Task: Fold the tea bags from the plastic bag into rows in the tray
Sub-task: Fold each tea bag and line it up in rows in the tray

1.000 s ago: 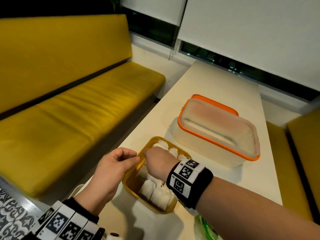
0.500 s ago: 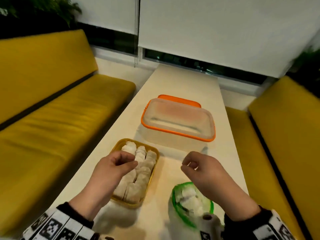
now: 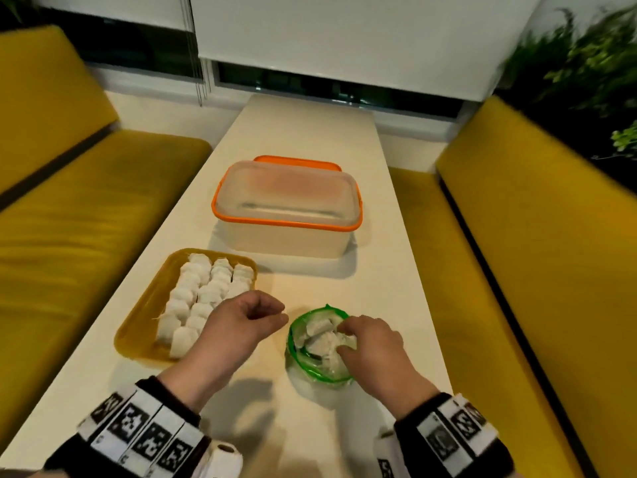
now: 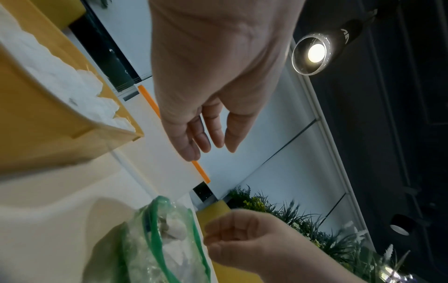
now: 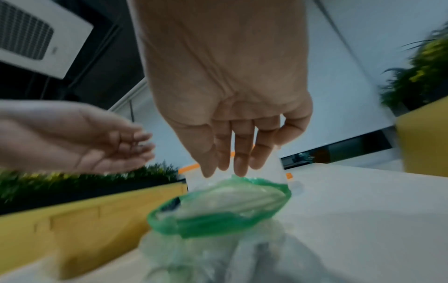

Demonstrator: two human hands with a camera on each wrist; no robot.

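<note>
A yellow tray [image 3: 138, 326] on the white table holds white tea bags [image 3: 203, 298] in three rows; the left wrist view shows its wall [image 4: 48, 134] and tea bags [image 4: 60, 80]. To its right stands a clear plastic bag with a green rim [image 3: 320, 346], open at the top, with loose tea bags inside [image 3: 320, 339]. My right hand [image 3: 344, 339] reaches down into the bag's mouth [image 5: 218, 210], its fingers [image 5: 238, 168] fairly straight at the rim. My left hand [image 3: 248, 322] hovers between tray and bag, loosely curled and holding nothing [image 4: 213, 149].
A clear container with an orange rim [image 3: 286, 208] stands behind the tray and bag, with an orange lid leaning behind it. Yellow benches run along both long sides of the table [image 3: 86, 219] [image 3: 534, 253]. Green plants [image 3: 586, 63] fill the far right corner.
My right hand left the tray, crossed to the right and came down into the bag's mouth. My left hand drifted right off the tray's edge. The head view swung right.
</note>
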